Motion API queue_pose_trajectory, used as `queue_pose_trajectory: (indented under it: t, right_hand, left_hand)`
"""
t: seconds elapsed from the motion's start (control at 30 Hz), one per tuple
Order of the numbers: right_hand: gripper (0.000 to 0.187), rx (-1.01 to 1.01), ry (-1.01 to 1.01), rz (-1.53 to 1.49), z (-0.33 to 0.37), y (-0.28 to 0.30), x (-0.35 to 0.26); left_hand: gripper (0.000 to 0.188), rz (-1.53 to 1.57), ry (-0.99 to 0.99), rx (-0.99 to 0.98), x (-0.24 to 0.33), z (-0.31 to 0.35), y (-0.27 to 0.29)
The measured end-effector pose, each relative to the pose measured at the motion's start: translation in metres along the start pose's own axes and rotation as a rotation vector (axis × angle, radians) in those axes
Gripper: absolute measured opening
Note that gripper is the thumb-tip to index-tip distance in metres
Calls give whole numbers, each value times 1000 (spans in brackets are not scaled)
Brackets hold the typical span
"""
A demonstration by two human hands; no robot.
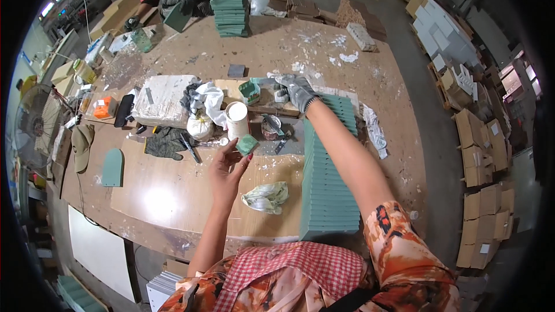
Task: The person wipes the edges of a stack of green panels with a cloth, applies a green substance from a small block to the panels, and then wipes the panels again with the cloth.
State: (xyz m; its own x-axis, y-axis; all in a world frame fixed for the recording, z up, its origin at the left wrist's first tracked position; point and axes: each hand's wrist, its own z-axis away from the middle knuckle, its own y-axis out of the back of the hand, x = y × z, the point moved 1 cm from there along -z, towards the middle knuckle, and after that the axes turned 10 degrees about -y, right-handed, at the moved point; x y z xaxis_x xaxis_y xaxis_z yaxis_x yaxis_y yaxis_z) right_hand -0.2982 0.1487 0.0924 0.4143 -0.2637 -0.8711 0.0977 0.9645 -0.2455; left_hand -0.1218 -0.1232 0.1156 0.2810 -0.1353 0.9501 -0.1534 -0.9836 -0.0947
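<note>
Rag [266, 197] left of panel stack [330, 185]

Worktop [269, 46]: brown, and look, it's splashed with white!
Green stack [229, 14]: standing tall at twelve o'clock!
White rag [374, 130]: crumpled over at three.
Arched green panel [113, 169]: lying flat, eight o'clock.

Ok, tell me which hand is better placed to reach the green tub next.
Probably the right hand: gloved, it is close to the green tub, while the left hand is nearer the body, holding a small green piece.
</note>
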Motion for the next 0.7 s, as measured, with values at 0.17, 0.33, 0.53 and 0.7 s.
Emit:
queue_pose_trajectory:
  t: [0.17,0.33,0.53,0.7]
  right_hand:
    - [22,-75,74,-63,141,-46,-24]
    - [23,-40,186,9,224,-67,-20]
    - [20,90,362,232,274,-73,-21]
    - [19,176,537,369,286,-79,-10]
  left_hand:
    - [41,47,-187,43,18,0,10]
    - [36,25,-305,5,51,-1,-4]
    - [38,-95,-333,-67,78,3,-17]
    - [37,-109,-346,-37,87,4,-17]
